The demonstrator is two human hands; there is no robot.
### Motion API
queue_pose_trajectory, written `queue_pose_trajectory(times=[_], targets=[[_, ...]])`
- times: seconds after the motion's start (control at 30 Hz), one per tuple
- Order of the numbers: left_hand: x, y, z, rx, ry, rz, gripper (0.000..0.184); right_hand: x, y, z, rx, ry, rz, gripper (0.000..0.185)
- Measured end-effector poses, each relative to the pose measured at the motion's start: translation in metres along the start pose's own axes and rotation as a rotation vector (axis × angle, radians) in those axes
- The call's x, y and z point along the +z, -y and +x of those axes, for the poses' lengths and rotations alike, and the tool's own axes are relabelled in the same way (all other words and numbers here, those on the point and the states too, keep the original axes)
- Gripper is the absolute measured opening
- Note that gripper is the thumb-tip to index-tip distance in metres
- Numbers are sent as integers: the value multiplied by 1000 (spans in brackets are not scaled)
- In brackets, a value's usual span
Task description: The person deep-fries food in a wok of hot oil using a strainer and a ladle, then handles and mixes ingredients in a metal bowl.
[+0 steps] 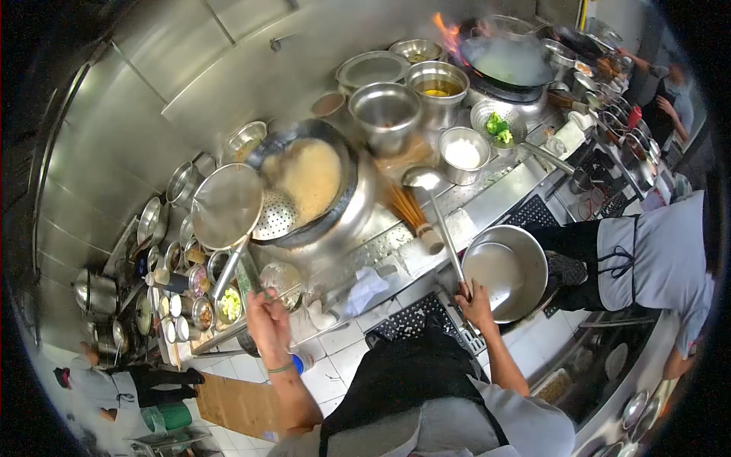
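My left hand [269,323], curled and slightly blurred, is near the lower ends of the strainer handles; what its fingers hold is unclear. A round fine-mesh strainer [227,207] and a perforated skimmer [276,215] lie at the left side of a large wok [344,179] containing cloudy, light-brown liquid. With my right hand [477,306] I grip the long handle of a ladle [423,178], whose bowl is beside a bundle of thin sticks [408,207]. That hand is at the left rim of a big metal pot [505,273] with a little liquid inside.
Metal pots [385,108] and a white-filled bowl [462,154] stand behind the ladle. Flames [448,34] rise beside another wok [506,62]. A colander [487,114] holds green vegetables. Small containers [202,313] line the left. Other people stand at right [647,259] and lower left [95,388].
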State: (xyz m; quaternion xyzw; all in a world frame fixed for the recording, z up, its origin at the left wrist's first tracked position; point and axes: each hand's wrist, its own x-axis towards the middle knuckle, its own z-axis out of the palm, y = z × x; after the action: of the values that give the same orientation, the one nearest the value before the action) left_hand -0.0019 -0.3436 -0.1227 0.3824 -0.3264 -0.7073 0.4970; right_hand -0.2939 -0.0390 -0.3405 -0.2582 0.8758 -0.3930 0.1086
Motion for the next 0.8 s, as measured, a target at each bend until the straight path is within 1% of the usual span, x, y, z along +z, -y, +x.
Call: queue_pose_trajectory(times=[0.03, 0.1, 0.13, 0.23, 0.27, 0.3, 0.37, 0.4, 0.5, 0.6, 0.67, 0.73, 0.77, 0.8], targets=[[21, -17, -10, 7, -71, 64, 11, 6, -7, 3, 30, 46, 77, 60], [15, -33, 1, -18, -107, 116, 10, 19, -16, 5, 93, 146, 229, 57], [10, -42, 8, -39, -79, 140, 10, 8, 4, 9, 135, 185, 186, 52], [-12, -65, 39, -88, -7, 206, 11, 6, 18, 29, 185, 264, 129, 49], [-25, -70, 56, -91, 13, 231, 11, 2, 33, 35, 112, 187, 194, 42], [-34, -77, 72, -95, 35, 256, 11, 5, 35, 40, 88, 132, 230, 40], [-41, -94, 100, 27, 60, 632, 11, 15, 35, 47, 41, 19, 300, 36], [-45, -103, 116, 90, 73, 820, 11, 8, 42, 48, 51, 53, 266, 30], [-70, -116, 172, 640, 98, 1487, 17, -13, 81, 32, 215, 135, 285, 28], [-91, -120, 223, 630, 146, 1581, 20, -13, 106, 12, 213, 137, 346, 18], [-108, -114, 250, 735, 210, 1563, 15, -22, 149, 4, 242, 167, 407, 13], [-119, -107, 274, 821, 258, 1555, 15, -17, 183, 4, 205, 196, 495, 11], [-123, -106, 282, 673, 281, 1525, 15, -14, 198, 3, 189, 210, 540, 10], [-111, -112, 276, 526, 303, 1491, 16, -10, 217, 4, 171, 211, 536, 10]])
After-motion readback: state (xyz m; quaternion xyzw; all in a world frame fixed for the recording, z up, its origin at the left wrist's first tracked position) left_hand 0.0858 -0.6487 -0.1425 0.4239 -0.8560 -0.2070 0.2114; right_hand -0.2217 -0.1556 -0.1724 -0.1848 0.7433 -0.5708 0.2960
